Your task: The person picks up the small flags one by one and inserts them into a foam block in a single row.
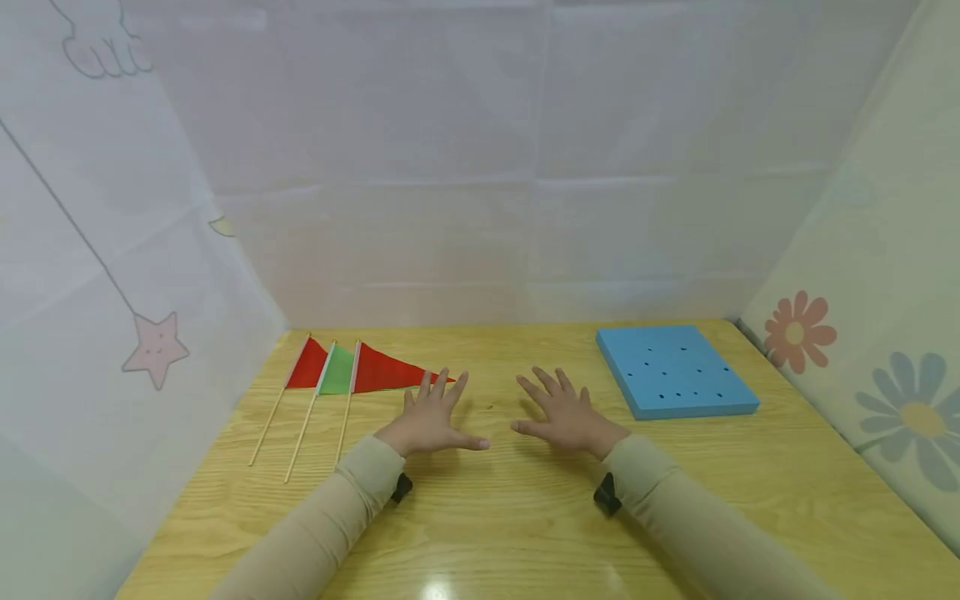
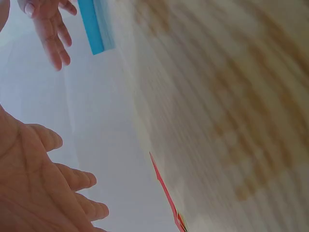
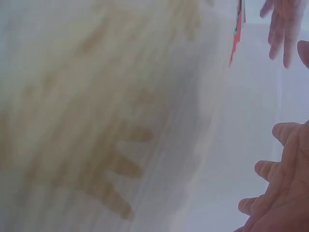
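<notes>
My left hand (image 1: 429, 419) is held over the middle of the table with its fingers spread and nothing in it. Opposite it, my right hand (image 1: 567, 419) is spread the same way, also holding nothing. Three pennant flags on thin wooden sticks lie side by side at the left: a red flag (image 1: 306, 367), a green flag (image 1: 339, 369) and a longer red flag (image 1: 386, 368), whose tip reaches behind my left fingers. To the right of my right hand lies a square blue foam block (image 1: 675, 375) with several small dark holes in its top.
The wooden table (image 1: 495, 533) is bordered by a pale cloth (image 1: 465, 208) at the back and by printed cloths at both sides. A black wrist device (image 1: 607, 494) sits at the right cuff, another black device (image 1: 402, 487) at the left.
</notes>
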`<state>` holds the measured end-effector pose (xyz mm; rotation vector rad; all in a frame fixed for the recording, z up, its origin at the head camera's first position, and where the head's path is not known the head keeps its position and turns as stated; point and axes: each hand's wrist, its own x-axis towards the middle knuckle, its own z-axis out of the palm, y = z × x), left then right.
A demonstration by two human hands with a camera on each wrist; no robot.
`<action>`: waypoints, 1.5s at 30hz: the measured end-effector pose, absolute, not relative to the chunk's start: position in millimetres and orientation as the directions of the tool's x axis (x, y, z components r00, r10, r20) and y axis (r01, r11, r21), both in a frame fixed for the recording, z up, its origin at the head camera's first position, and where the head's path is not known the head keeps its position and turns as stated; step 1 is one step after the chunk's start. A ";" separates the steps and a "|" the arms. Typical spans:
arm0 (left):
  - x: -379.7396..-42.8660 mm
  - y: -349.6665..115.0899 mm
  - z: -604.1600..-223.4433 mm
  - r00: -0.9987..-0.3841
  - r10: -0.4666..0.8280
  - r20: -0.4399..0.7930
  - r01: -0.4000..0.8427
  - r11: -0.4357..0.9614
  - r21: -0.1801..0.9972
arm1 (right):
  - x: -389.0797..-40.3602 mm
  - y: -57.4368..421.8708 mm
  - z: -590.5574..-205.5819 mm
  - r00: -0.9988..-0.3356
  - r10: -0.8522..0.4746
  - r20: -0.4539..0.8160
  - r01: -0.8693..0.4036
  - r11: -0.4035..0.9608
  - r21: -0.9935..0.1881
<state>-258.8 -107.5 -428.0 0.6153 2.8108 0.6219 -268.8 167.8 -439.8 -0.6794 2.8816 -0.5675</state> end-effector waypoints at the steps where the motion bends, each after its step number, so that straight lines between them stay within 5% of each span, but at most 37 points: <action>1: -258.8 -107.8 -427.3 -0.895 0.435 -0.102 0.352 0.827 0.439 | -269.1 168.8 -438.9 -0.894 -0.447 -0.038 -0.400 0.833 -0.383; 21: -266.5 -147.7 -431.9 -0.930 0.351 -0.107 0.256 0.830 0.495 | -277.0 211.8 -435.7 -0.915 -0.393 0.086 -0.393 0.825 -0.406; 45: -268.4 -202.4 -436.9 -0.970 0.227 -0.092 0.131 0.797 0.589 | -280.1 282.0 -427.8 -0.963 -0.259 0.079 -0.263 0.822 -0.505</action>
